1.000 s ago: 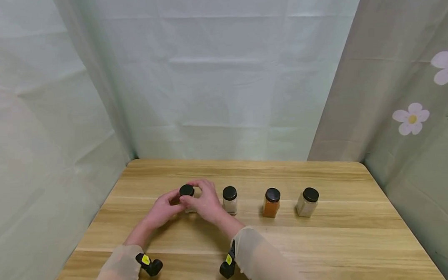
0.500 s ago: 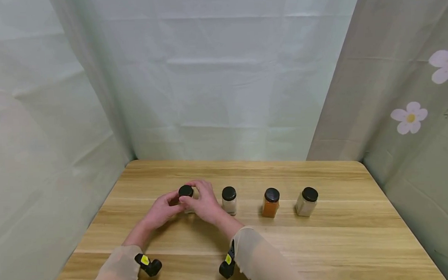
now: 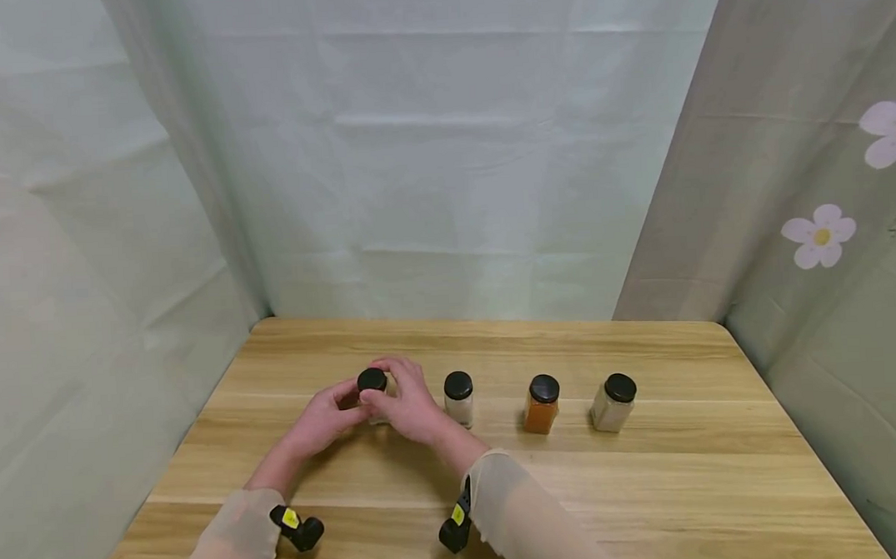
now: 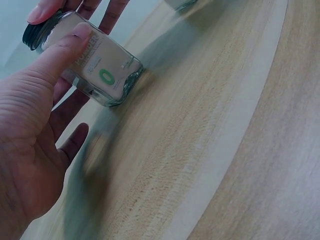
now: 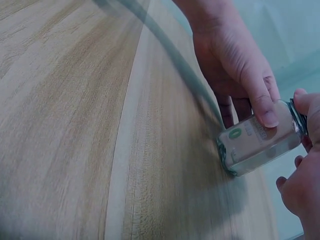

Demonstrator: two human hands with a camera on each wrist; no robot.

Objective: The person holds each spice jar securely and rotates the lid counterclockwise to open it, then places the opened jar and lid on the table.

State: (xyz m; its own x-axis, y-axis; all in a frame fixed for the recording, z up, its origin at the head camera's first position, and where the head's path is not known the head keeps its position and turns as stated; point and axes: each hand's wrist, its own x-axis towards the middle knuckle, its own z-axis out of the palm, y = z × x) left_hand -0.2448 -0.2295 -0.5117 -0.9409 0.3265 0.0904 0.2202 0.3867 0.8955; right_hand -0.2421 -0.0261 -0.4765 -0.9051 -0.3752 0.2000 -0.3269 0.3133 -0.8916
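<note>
At the left end of a row of spice jars, both hands are on one square glass spice jar (image 4: 107,70) with a black lid (image 3: 372,379) and pale powder inside. My left hand (image 3: 322,422) grips its body, thumb across the printed label with a green mark. From the other side my right hand (image 3: 412,402) holds the lid, thumb and fingers round its edge. In the right wrist view, the base of the jar (image 5: 250,145) is right at the tabletop, with the right fingers at the neck.
To the right stand a pale-powder jar (image 3: 459,404), an orange-powder jar (image 3: 541,413) and another pale-powder jar (image 3: 611,410), all black-lidded and upright. They are on a wooden table (image 3: 653,504). Pale curtains (image 3: 443,163) hang behind and at both sides.
</note>
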